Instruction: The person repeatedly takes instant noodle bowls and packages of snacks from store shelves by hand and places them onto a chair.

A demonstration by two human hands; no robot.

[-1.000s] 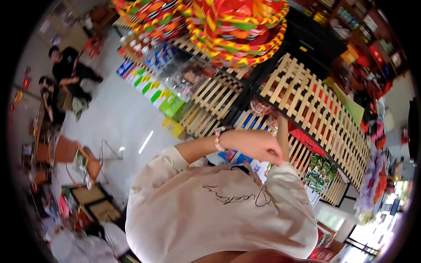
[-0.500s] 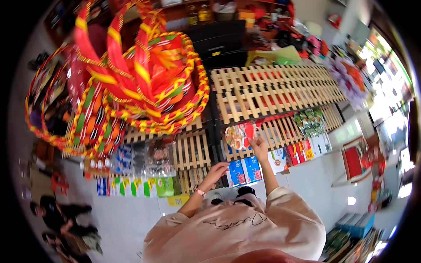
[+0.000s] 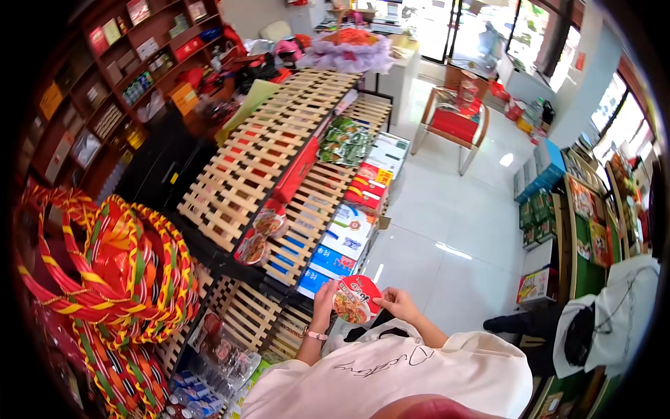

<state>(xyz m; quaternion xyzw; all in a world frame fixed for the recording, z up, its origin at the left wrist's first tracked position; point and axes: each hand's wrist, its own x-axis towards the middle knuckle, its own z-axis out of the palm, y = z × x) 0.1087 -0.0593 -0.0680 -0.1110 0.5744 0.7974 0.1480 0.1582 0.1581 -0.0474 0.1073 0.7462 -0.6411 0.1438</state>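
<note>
A bowl of instant noodles with a red printed lid is in front of my chest. My left hand grips its left side, fingers partly hidden behind it. At its right edge, my right hand pinches the rim between thumb and fingers. Two similar noodle bowls, one nearer and one farther, stand on the lower slatted shelf. Along that shelf's front are blue cartons, and green packets lie at its far end.
Red and yellow woven baskets stand at the left. A red-seated chair is on the tiled floor beyond the shelf. At the right, another person in a white top is beside stocked shelves.
The view has swung to the right. The noodle bowl has come off the shelf to my chest. My left hand, earlier holding nothing, now grips it together with my right.
</note>
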